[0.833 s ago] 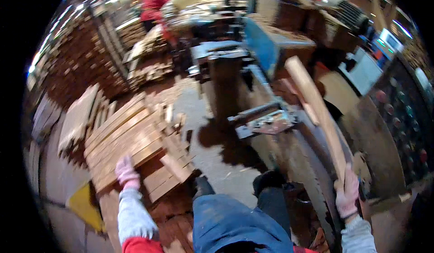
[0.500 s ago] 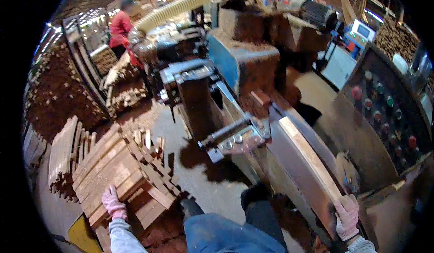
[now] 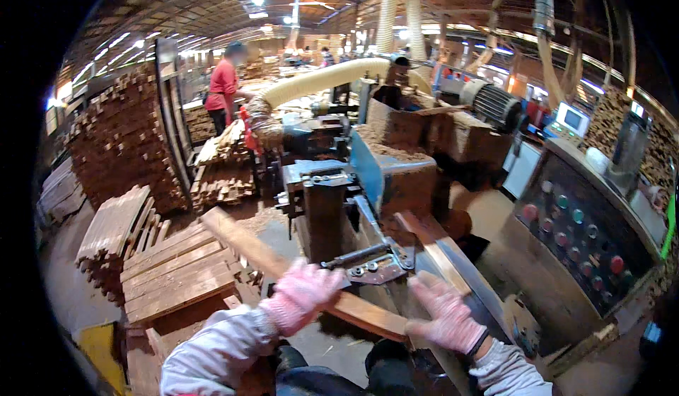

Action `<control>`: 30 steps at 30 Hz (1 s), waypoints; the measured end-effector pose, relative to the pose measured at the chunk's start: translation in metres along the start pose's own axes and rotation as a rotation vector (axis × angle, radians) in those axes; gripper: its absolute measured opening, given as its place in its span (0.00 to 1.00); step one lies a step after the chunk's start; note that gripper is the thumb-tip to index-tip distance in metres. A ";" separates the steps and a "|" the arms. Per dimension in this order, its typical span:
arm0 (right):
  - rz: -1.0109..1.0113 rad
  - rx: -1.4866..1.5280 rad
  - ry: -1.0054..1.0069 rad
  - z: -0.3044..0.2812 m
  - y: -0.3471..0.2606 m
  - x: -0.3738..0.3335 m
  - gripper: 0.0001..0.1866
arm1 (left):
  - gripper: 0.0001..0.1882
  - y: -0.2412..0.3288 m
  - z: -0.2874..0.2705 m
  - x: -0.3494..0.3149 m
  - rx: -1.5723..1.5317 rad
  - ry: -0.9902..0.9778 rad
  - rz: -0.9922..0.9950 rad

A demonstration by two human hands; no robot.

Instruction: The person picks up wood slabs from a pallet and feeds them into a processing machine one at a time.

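Head view | gripping wooden board point(image 3: 251, 247) with left hand point(image 3: 304, 298), fingers clamped around it | holding right hand point(image 3: 450, 316), fingers apart, by board's right end | showing plank stack point(image 3: 180, 283) left of board

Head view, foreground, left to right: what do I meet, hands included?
Flat yellow panel, stack of brown wooden boards, left hand in pink glove, right hand in pink glove, dark control panel with coloured buttons. Omitted: brown wooden plank, overlapping the left hand.
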State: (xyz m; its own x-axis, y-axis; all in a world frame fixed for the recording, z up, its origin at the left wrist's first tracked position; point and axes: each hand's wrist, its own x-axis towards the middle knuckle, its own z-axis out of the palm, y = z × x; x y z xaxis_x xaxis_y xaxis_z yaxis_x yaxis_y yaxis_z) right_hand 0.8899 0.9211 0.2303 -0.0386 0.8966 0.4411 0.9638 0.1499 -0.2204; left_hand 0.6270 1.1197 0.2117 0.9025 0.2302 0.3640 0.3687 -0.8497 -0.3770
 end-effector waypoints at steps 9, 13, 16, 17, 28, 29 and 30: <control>0.742 -0.154 -0.156 -0.077 -0.037 -0.220 0.41 | 0.31 0.095 -0.021 0.086 -0.399 0.385 0.186; 0.721 -0.420 -0.102 -0.080 -0.041 -0.314 0.42 | 0.38 0.027 0.025 0.034 -0.471 0.281 -0.070; 0.644 -0.462 0.000 -0.066 -0.021 -0.292 0.41 | 0.43 -0.023 0.084 -0.057 -0.255 0.154 -0.361; 0.623 -0.454 0.020 -0.059 -0.010 -0.273 0.41 | 0.42 -0.042 0.097 -0.094 -0.160 0.112 -0.458; 0.329 -0.326 0.399 0.048 0.126 -0.035 0.41 | 0.54 -0.135 0.086 -0.300 0.123 -0.887 -1.253; 0.371 -0.287 0.355 0.048 0.127 -0.033 0.41 | 0.54 -0.135 0.095 -0.303 0.152 -0.868 -1.259; 0.357 -0.335 0.352 0.050 0.124 -0.036 0.40 | 0.54 -0.137 0.103 -0.305 0.184 -0.851 -1.261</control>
State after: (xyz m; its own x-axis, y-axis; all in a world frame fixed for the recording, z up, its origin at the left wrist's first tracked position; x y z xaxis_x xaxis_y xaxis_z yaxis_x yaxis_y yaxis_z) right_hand 0.9980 0.9280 0.1432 0.3374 0.6673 0.6640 0.9339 -0.3256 -0.1474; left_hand 0.3240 1.2147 0.0641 -0.1775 0.9834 -0.0379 0.9322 0.1557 -0.3268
